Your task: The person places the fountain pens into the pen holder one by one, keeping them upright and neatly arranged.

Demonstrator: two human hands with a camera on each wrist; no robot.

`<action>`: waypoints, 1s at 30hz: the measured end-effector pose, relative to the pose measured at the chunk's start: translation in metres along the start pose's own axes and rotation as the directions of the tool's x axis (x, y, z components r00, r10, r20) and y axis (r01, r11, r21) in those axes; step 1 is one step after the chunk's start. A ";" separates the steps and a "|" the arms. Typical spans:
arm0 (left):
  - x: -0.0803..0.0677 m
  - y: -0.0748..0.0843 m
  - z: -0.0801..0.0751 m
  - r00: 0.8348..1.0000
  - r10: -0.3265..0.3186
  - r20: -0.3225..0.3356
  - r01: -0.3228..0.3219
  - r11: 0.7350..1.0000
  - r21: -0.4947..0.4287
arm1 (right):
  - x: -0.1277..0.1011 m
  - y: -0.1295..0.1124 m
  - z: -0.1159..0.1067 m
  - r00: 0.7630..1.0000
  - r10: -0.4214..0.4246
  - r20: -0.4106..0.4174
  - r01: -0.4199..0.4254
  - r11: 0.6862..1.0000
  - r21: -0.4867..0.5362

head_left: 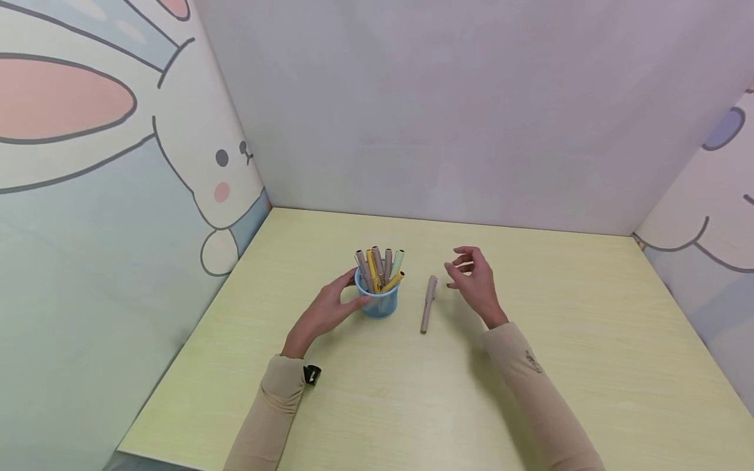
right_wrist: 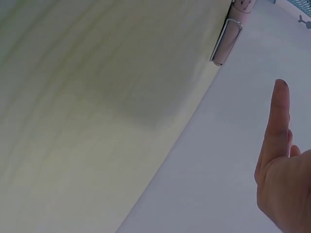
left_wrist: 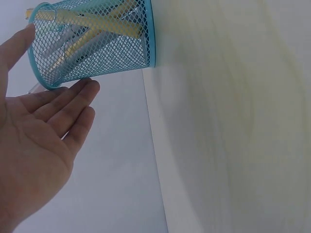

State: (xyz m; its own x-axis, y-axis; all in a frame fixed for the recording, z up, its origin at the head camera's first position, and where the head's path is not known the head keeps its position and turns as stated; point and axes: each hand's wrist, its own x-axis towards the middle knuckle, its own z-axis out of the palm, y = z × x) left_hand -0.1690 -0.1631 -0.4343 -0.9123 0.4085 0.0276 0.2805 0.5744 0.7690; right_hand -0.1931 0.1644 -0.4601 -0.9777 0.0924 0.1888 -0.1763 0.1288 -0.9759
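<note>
A blue mesh pen holder stands upright on the table, holding several pens in mauve-grey, yellow and pale green. My left hand holds it from the left, thumb at the front near the rim and fingers round the far side. The left wrist view shows the thumb at the rim of the mesh and fingertips against its wall. A single mauve-grey pen with a metal clip lies to the right of the holder. Just right of that pen, my right hand hovers over the table, fingers loosely bent, holding nothing.
The pale yellow table meets a plain light wall at the back. Side walls with cartoon rabbit drawings border it left and right. A small black object shows at the left sleeve cuff.
</note>
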 end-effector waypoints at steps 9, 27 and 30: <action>0.001 0.000 0.000 1.000 0.005 0.004 -0.005 1.000 0.003 | -0.002 0.006 -0.005 0.994 0.098 0.052 -0.094 0.993 -0.074; 0.001 -0.001 0.001 1.000 -0.001 0.002 0.001 1.000 0.002 | 0.000 0.010 0.000 0.936 0.300 0.183 -0.283 0.952 -0.117; 0.001 -0.001 0.001 1.000 0.001 0.003 -0.001 1.000 0.002 | 0.002 0.012 0.001 0.930 0.316 0.190 -0.296 0.947 -0.126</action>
State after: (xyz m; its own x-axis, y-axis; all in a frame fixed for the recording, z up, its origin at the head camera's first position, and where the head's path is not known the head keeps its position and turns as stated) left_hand -0.1697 -0.1623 -0.4359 -0.9112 0.4110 0.0268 0.2820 0.5751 0.7679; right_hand -0.1968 0.1650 -0.4715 -0.9863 -0.0607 -0.1533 0.1367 0.2189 -0.9661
